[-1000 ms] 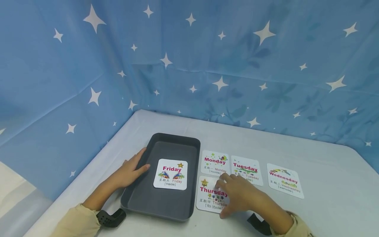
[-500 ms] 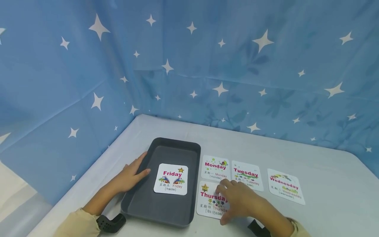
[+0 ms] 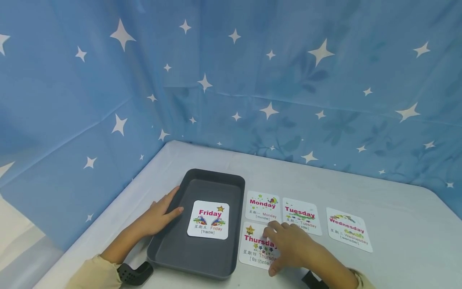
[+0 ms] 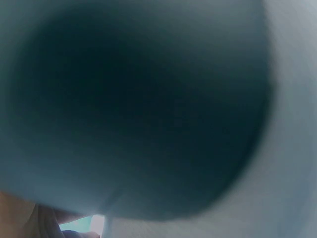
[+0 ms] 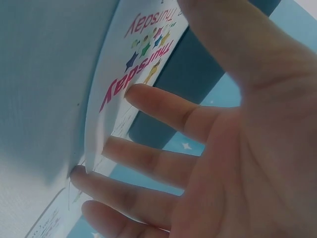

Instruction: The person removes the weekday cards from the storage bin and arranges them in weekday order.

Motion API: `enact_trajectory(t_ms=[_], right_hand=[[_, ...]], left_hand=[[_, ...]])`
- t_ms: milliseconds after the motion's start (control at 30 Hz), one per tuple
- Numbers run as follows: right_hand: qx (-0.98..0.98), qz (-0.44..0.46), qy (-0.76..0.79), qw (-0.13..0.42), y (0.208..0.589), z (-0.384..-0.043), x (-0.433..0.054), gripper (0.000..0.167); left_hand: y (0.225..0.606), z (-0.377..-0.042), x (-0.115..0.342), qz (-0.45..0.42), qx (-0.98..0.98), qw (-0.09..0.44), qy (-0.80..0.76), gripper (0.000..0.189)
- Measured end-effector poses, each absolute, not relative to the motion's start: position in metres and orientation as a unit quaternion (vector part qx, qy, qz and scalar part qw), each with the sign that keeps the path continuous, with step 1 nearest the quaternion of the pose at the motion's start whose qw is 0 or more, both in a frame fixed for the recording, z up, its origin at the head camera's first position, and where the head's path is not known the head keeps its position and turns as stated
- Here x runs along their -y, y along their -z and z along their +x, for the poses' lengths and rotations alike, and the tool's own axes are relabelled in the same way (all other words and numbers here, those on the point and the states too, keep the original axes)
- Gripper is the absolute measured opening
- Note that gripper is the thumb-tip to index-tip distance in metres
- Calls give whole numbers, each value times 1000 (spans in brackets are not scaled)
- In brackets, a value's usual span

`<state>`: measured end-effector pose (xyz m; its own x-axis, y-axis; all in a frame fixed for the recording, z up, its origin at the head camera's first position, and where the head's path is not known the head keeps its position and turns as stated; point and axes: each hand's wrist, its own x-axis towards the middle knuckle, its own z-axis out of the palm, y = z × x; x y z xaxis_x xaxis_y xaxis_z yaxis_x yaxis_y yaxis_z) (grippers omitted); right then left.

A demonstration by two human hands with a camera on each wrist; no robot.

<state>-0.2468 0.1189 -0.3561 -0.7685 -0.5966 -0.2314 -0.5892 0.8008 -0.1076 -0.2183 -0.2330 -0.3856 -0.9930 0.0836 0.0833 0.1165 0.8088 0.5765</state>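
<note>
My left hand (image 3: 161, 215) rests against the left rim of a dark grey tray (image 3: 180, 253), its fingers straight along the side and its thumb reaching over the edge. Inside the tray a white Friday card (image 3: 208, 220) lies face up. Over the right part of the Thursday card (image 3: 258, 245) is my right hand (image 3: 290, 245), fingers spread, fingertips touching the card. In the right wrist view the same Thursday card (image 5: 136, 64) shows beyond the spread fingers (image 5: 163, 106). The left wrist view is filled by a dark blurred surface.
Just behind the Thursday card lie the Monday card (image 3: 262, 206) and the Tuesday card (image 3: 301, 215), partly behind the right hand. A Wednesday card (image 3: 349, 230) lies farther right. The white table (image 3: 397, 224) is backed by a blue star-patterned curtain (image 3: 274, 80).
The head view has tilted up slightly, so everything sits lower in it. Both hands keep nearly the same place against the tray and the Thursday card.
</note>
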Motion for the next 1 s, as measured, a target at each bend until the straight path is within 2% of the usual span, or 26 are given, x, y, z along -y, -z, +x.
enact_trajectory(t_ms=[367,733,833,1000], right_hand=[[-937,-325,-5,131,359,-241,-116,71],[-938,-330,-13,100,352,-248,-109,70],[-942,-329,8,67,348,-254,-108,68],[-925,-370,79,-35,344,-263,-101,58]], left_hand=[[396,-214,235,-51,948,21,314,68],[391,-220,242,-56,949,34,307,68],[390,-223,243,-54,951,35,304,68],[390,-227,240,-58,952,31,300,69]])
